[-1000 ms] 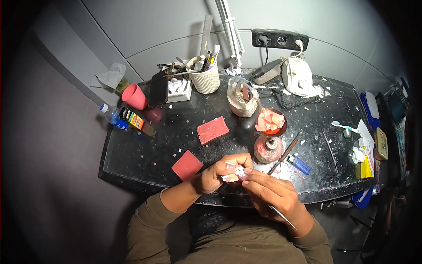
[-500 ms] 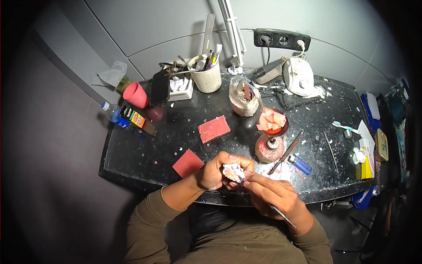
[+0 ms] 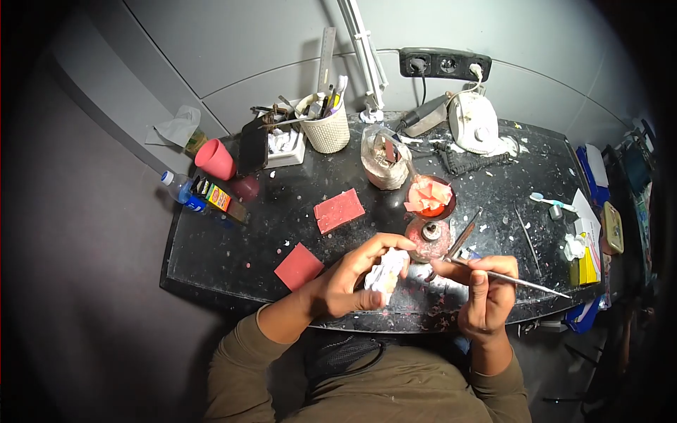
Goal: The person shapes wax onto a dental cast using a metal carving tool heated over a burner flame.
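My left hand (image 3: 347, 284) grips a small white plaster dental model (image 3: 385, 275) with a pinkish patch on it, fingers curled round its edges. To the right and apart from it, my right hand (image 3: 489, 299) pinches a slim metal wax carver (image 3: 529, 284), its shaft slanting down to the right. Just beyond both hands stands a pink-stained spirit lamp (image 3: 427, 243). Behind the lamp, a red bowl (image 3: 447, 211) holds crumpled pink wax (image 3: 427, 194). Two pink wax sheets (image 3: 339, 211) lie left of the lamp, the nearer one beside my left forearm.
A dark-handled knife (image 3: 465, 233) lies right of the lamp, a thin metal tool (image 3: 527, 240) farther right. At the back are a plastic bag (image 3: 384, 166), a tool cup (image 3: 328, 132) and a white motor unit (image 3: 474, 123). A bottle (image 3: 182, 190) stands left.
My hands have moved apart. The right hand has swung right and up with the wax carver, away from the model. My left hand has turned the model and loosened its wrap. The view shifted slightly.
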A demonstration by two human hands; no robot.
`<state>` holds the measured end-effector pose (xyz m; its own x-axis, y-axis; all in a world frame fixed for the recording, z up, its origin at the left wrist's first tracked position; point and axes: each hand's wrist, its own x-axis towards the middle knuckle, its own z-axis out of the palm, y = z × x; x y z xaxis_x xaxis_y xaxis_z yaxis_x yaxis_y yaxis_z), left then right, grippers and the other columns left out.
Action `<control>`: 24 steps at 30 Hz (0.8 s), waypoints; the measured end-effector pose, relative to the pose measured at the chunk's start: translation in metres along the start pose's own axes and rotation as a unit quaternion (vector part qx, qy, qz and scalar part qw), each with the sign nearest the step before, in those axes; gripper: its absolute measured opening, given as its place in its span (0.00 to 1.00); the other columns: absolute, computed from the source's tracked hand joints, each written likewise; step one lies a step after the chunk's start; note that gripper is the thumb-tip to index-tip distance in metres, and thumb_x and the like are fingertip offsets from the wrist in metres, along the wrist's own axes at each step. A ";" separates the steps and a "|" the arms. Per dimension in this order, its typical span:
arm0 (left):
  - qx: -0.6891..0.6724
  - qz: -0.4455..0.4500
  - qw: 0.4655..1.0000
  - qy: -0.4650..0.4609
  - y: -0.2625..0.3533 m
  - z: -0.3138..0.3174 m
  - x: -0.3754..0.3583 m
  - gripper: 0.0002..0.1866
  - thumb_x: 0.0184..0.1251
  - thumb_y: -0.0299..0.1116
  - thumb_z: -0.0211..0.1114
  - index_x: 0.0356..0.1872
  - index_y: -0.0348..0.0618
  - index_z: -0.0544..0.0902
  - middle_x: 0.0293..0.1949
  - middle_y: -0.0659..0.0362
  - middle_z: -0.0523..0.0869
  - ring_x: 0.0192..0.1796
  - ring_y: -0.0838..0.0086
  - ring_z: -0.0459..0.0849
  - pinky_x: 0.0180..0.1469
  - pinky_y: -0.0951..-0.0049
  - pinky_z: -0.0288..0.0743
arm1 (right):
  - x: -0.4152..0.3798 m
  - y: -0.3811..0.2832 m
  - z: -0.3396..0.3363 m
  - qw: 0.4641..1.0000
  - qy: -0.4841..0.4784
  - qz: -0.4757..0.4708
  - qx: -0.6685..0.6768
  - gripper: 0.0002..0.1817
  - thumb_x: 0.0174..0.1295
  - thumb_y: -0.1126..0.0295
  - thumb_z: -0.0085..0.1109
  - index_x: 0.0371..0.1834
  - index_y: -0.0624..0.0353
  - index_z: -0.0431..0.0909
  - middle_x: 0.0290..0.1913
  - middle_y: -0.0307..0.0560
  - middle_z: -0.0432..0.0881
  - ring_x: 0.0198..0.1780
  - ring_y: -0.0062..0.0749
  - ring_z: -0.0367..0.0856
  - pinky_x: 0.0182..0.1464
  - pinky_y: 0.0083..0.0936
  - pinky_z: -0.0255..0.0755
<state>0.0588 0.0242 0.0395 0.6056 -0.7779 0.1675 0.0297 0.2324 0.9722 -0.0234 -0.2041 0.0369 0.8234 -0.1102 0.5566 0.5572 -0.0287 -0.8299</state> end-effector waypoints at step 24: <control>0.139 0.021 0.990 -0.007 -0.005 -0.003 -0.005 0.52 0.54 0.50 0.82 0.71 0.35 0.59 0.60 0.52 0.74 0.62 0.69 0.75 0.65 0.66 0.68 | 0.017 -0.015 0.015 0.966 -0.170 -0.089 -0.171 0.19 0.49 0.92 0.59 0.46 0.68 0.82 0.46 0.56 0.87 0.54 0.48 0.88 0.50 0.32 0.83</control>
<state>0.0577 0.0289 0.0334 0.5902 -0.7797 0.2090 -0.2172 0.0960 0.9714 -0.0163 -0.1902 0.0594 0.7383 0.2580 0.6232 0.6726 -0.3507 -0.6517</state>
